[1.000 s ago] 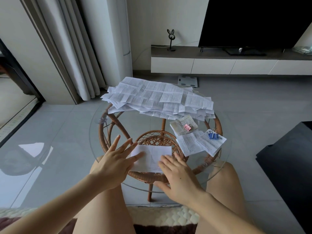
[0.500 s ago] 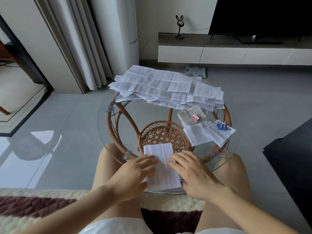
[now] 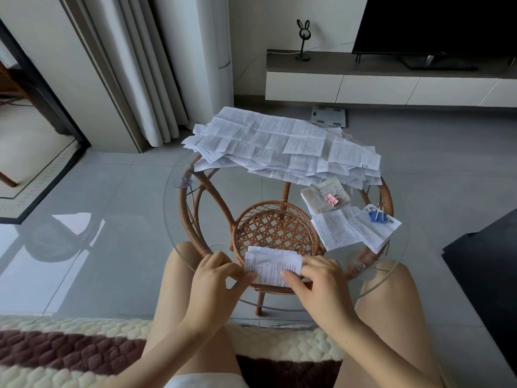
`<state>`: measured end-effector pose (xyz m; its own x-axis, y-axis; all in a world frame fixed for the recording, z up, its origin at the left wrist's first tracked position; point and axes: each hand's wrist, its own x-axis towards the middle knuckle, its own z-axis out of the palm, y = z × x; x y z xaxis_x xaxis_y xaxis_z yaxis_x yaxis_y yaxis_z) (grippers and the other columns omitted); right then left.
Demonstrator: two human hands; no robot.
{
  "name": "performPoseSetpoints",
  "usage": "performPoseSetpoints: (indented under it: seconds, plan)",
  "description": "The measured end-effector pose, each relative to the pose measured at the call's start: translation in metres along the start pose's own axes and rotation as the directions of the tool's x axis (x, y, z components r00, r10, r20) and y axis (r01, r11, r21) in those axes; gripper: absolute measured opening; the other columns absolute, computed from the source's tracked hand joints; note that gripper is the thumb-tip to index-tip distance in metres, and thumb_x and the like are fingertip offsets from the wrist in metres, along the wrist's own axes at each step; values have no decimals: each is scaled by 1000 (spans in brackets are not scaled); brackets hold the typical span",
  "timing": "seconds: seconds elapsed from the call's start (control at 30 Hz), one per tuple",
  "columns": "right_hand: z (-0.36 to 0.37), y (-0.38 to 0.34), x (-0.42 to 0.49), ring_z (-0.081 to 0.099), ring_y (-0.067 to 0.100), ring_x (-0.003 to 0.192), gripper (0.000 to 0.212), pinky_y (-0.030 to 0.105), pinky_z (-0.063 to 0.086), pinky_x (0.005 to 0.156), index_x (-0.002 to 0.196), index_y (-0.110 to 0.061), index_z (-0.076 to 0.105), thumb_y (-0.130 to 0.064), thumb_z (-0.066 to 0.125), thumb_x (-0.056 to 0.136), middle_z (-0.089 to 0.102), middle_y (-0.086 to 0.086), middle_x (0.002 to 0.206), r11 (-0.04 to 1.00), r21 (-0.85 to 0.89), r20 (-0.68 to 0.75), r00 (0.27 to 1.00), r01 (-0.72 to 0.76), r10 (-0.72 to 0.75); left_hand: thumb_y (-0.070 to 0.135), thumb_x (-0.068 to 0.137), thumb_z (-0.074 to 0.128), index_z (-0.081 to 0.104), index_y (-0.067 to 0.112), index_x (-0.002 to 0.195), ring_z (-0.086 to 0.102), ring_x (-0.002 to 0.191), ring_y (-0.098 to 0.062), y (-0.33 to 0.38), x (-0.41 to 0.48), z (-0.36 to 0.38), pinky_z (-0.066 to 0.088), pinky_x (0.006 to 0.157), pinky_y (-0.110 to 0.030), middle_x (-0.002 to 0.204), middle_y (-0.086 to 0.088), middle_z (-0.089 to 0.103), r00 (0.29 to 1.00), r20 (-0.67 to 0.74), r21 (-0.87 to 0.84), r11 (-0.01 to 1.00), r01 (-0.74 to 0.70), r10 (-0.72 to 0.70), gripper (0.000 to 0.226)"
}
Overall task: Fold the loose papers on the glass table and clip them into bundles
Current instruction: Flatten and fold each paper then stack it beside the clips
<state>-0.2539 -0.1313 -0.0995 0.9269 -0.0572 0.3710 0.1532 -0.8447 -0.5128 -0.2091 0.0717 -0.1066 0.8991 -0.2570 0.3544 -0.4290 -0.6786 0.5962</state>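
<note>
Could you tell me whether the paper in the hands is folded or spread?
Folded, it seems: the paper shows a blank flap along its top, with the left hand and right hand pinching its ends.

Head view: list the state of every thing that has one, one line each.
held paper: pinched at both ends, unclipped, over the near edge of the glass table.
left hand: pinches its left end.
right hand: pinches its right end.
loose papers: heaped flat at the far side, unclipped.
pink clip: clamped on a folded bundle.
blue clip: clamped on another bundle.
television: screen dark.
</note>
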Motion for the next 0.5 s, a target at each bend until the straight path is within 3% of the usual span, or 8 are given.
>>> performPoseSetpoints:
  seconds: [0.13,0.4,0.5]
  plan:
    - [9,-3,7,42,13,51,39,28,34,53,50,-17,44,-38,63,76,44,-12,52,992,5,-68,989,-128,128,37,76,75,68,20,60,47,61,-8,4,4,5,34,60,-14,65,14,49,998,-50,43,998,47,-45,24]
    - [13,-7,6,44,16,50,36,27,32,54,51,-13,49,-15,82,64,49,-6,53,984,-57,-51,985,-170,168,31,82,57,58,15,52,47,58,-18,9,8,14,46,54,-36,61,4,48,995,-61,232,969,86,-74,34]
    - [11,-10,8,40,13,47,40,25,30,53,50,-14,46,-12,84,62,45,-9,51,983,-73,-49,985,-167,164,30,84,49,52,13,54,45,58,-21,8,8,16,44,54,-38,61,1,46,997,-56,294,953,69,-55,35]
